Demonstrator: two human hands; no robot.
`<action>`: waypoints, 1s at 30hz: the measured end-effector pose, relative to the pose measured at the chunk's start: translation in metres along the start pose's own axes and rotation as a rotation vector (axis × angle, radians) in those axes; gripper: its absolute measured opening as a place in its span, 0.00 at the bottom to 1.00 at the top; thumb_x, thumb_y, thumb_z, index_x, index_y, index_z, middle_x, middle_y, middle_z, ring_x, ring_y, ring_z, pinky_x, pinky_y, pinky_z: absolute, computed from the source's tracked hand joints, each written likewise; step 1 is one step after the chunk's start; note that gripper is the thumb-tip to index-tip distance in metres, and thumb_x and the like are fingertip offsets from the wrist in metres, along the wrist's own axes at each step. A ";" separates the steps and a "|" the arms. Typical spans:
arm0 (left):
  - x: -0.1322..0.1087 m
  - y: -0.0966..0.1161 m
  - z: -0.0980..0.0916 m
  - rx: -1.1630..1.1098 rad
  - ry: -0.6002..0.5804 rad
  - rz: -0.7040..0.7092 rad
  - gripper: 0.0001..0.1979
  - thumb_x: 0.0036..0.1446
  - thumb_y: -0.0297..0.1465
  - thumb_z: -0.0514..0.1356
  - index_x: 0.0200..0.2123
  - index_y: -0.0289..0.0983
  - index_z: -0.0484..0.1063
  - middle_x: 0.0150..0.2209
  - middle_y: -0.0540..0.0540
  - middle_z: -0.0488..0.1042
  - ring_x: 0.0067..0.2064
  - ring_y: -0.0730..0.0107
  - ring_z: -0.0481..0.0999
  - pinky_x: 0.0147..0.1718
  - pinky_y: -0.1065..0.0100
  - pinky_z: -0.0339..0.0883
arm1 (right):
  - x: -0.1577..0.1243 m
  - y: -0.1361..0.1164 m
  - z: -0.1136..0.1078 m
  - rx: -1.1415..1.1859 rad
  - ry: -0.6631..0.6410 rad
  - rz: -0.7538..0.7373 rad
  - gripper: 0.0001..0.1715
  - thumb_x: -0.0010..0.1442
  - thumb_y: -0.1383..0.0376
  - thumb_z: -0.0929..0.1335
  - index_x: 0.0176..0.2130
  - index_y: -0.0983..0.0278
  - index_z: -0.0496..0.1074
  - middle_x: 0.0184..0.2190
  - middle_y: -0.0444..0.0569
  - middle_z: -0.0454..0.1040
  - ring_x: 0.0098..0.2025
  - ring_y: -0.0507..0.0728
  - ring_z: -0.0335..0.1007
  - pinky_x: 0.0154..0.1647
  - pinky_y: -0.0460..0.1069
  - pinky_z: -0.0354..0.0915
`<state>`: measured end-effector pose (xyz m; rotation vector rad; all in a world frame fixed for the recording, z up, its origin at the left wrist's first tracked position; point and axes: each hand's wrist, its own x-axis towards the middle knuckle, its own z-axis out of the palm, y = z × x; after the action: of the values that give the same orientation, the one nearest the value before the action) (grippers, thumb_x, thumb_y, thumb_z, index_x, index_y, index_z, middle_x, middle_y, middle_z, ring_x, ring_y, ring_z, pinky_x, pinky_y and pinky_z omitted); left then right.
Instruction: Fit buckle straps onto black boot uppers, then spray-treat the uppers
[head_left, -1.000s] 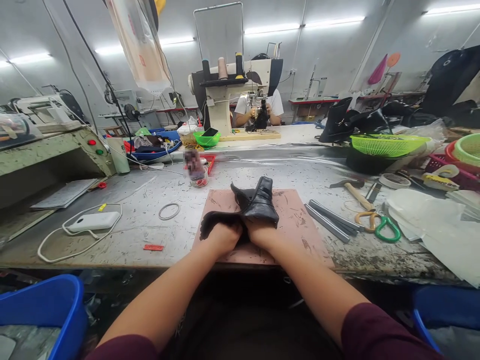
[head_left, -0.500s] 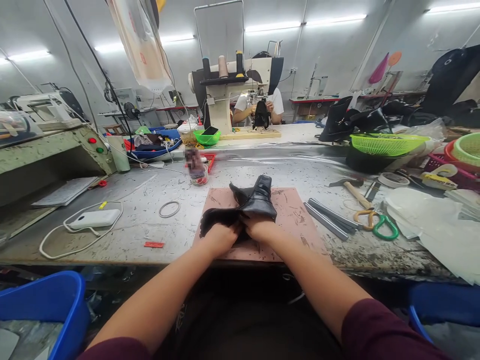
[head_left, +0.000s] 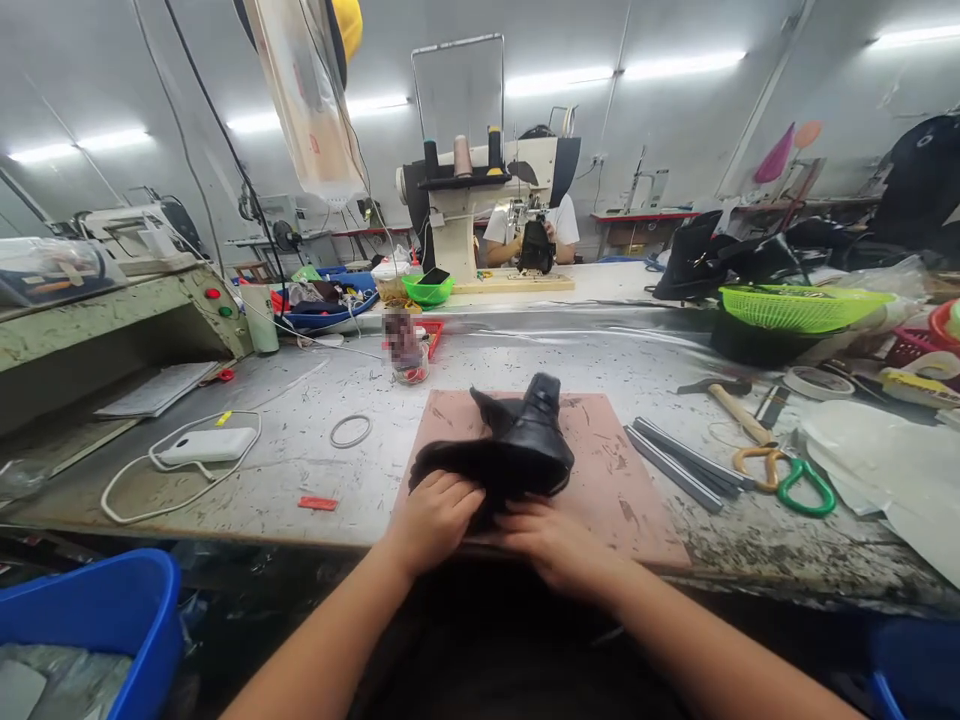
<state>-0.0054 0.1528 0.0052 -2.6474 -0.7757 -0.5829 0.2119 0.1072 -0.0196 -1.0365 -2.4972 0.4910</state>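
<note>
Currently handling black leather boot upper (head_left: 517,455) atop flat pinkish board (head_left: 604,470).
Gripped at near edge by bare left hand (head_left: 435,520); touched farther right by bare right hand (head_left: 553,540), with closure impossible to tell.

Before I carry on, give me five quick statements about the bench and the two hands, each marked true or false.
1. The black leather piece is over the pink mat. True.
2. The left hand is on the hammer. False: it is on the near side of the black leather piece.
3. The gray ring lies to the left of the pink mat, apart from it. True.
4. The red strip lies to the right of both hands. False: it lies to their left.
5. The right hand is farther right than the hammer. False: it is at the near edge of the black leather piece, left of the hammer.
</note>
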 end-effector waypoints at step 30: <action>0.024 0.029 0.037 -0.105 0.034 0.216 0.14 0.56 0.36 0.53 0.40 0.32 0.72 0.48 0.36 0.69 0.52 0.56 0.66 0.50 0.59 0.63 | -0.011 0.014 -0.047 -0.106 -0.131 0.317 0.35 0.52 0.67 0.63 0.59 0.68 0.57 0.59 0.60 0.58 0.58 0.67 0.56 0.57 0.61 0.56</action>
<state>0.0400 0.1555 -0.0210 -2.7611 -0.4525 -0.6223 0.2503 0.1167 0.0121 -1.4995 -2.5028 0.5368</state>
